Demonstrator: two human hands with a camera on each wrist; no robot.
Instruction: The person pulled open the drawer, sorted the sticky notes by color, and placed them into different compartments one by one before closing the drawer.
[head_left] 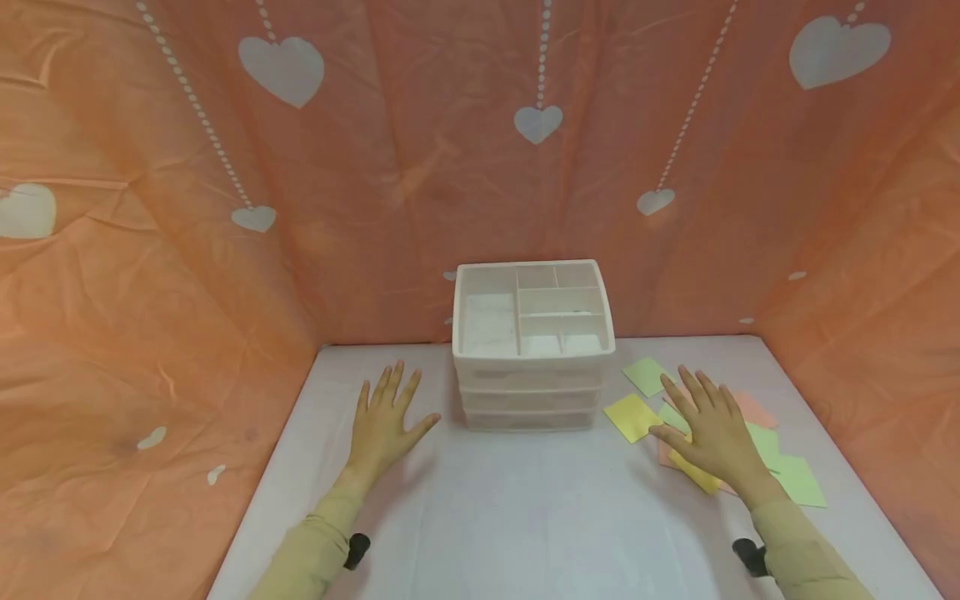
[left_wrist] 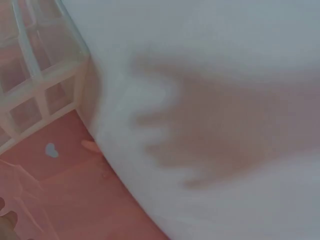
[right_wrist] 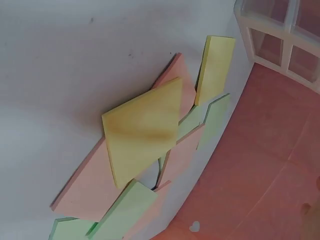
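My left hand, fingers straight and spread, hovers over the table left of a white plastic drawer organizer; its shadow falls on the white cloth in the left wrist view. My right hand is likewise spread, above scattered sticky note pads in yellow, pink and green. Neither hand holds anything. A yellow pad overlaps a pink pad in the right wrist view. Nearest the organizer lie another yellow pad and a green pad. Part of the pile is hidden under the right hand.
The organizer has divided compartments on top and three drawers below, at the table's back edge. Orange curtains with white hearts enclose the back and sides. A white cloth covers the table. Dark wrist devices show at both sleeves.
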